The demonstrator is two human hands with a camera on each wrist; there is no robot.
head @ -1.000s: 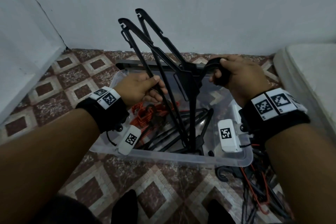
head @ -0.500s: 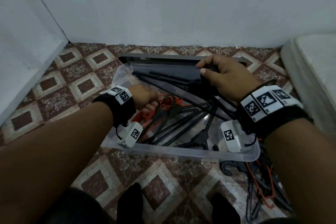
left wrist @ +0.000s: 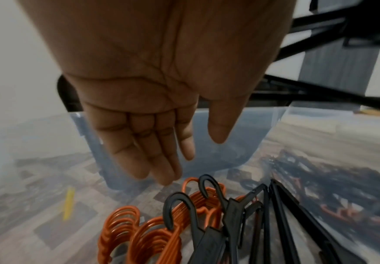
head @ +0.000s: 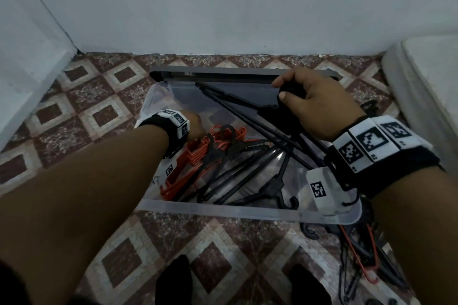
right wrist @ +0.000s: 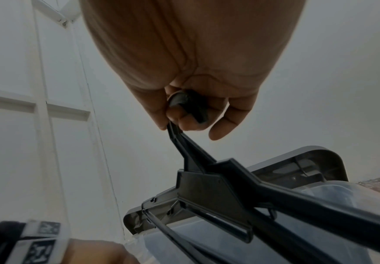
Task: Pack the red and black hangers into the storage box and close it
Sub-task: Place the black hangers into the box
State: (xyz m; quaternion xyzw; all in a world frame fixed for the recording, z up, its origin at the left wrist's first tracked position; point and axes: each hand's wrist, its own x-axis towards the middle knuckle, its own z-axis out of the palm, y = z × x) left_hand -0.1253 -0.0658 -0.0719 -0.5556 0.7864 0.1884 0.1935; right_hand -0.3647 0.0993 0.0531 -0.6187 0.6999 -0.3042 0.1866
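You face a plain pale wall (head: 223, 2) meeting a floor (head: 81, 106) of brown and cream diamond tiles. Left of that wall stands a white panelled door (right wrist: 26, 107); right of it, a white mattress (head: 426, 77). Light is dim.

The head camera looks steeply down from above at the clear storage box (head: 247, 213) on the tiled floor (head: 81, 111), the white wall (head: 223, 2) on the far side. The left wrist camera sits close under the left hand (left wrist: 152, 85), facing along the straight fingers into the box at the red hangers (left wrist: 139, 232). The right wrist camera looks up from under the right hand (right wrist: 191, 75) toward the wall, sharing with the head view the black hangers (right wrist: 229, 187) it grips and the grey lid (right wrist: 320, 160).
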